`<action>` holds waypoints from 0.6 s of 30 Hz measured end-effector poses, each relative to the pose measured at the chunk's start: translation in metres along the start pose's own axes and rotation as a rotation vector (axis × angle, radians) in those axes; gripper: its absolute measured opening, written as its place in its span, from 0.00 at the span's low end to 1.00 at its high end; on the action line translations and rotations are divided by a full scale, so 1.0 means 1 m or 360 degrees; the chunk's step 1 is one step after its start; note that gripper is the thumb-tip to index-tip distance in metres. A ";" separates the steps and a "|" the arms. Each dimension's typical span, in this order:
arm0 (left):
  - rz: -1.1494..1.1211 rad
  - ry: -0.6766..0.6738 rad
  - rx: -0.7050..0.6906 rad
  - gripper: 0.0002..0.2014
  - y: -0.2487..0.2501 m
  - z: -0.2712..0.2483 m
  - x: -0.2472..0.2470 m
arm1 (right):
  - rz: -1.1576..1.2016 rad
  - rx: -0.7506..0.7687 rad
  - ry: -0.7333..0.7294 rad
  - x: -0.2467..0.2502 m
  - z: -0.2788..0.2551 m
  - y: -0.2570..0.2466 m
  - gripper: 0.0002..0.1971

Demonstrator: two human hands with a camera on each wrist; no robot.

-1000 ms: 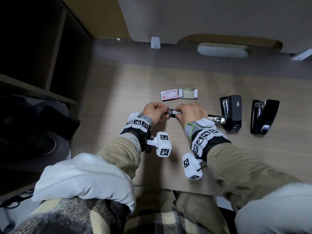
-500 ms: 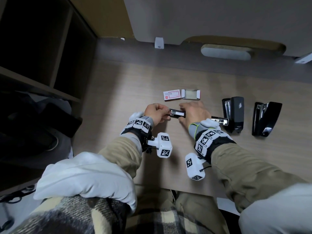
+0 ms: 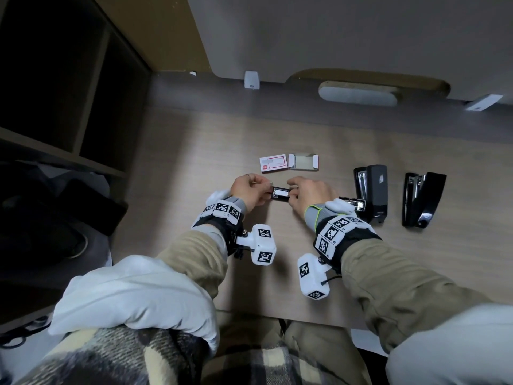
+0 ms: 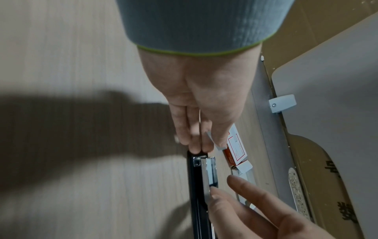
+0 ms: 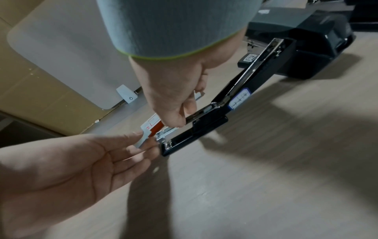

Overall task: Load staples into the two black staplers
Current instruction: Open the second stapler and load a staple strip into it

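Two staplers (image 3: pixel 422 200) parked open at right of counter (image 3: pixel 194 151), tray (image 3: pixel 280 194) pulled out for loading. Right hand (image 3: pixel 308 194) pinches tray's rail to steady it; left hand (image 3: pixel 249 190) pinches staples (image 5: pixel 143 139) at tray's end, ready for drop-in.

Your olive-tan sleeves (image 3: pixel 402 279) end in grey knit cuffs (image 4: pixel 192 24) edged with lime green. Each wrist carries a black band (image 3: pixel 344 234) tiled with white square-code markers, plus a white camera block (image 3: pixel 312 276) bearing the same codes, with a thin black cable. A checked plaid garment (image 3: pixel 116 357) covers your lap.
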State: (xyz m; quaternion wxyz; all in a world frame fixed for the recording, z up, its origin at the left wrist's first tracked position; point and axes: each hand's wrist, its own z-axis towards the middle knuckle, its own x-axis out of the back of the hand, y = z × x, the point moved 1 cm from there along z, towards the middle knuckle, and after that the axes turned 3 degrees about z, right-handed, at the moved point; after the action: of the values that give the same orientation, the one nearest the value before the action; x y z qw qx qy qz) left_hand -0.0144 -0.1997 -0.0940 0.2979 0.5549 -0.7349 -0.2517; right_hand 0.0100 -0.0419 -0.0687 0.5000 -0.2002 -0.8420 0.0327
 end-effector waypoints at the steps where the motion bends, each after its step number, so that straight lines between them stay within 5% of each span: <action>1: 0.0035 0.0031 -0.0033 0.04 0.001 0.001 0.000 | 0.0019 -0.0017 0.0028 0.001 -0.001 0.001 0.18; 12: 0.0181 -0.0325 -0.0126 0.03 0.032 -0.006 -0.016 | 0.0289 0.0150 0.0145 0.026 -0.002 0.011 0.18; 18: 0.0209 -0.0301 -0.0146 0.09 0.030 -0.008 -0.023 | 0.0203 0.0160 0.0157 0.026 -0.006 0.021 0.14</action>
State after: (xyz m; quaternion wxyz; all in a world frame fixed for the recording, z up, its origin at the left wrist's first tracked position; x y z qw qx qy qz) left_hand -0.0233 -0.1702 -0.0712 0.2681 0.4650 -0.7822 -0.3162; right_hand 0.0111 -0.0140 -0.0494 0.5471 -0.2293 -0.7992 0.0968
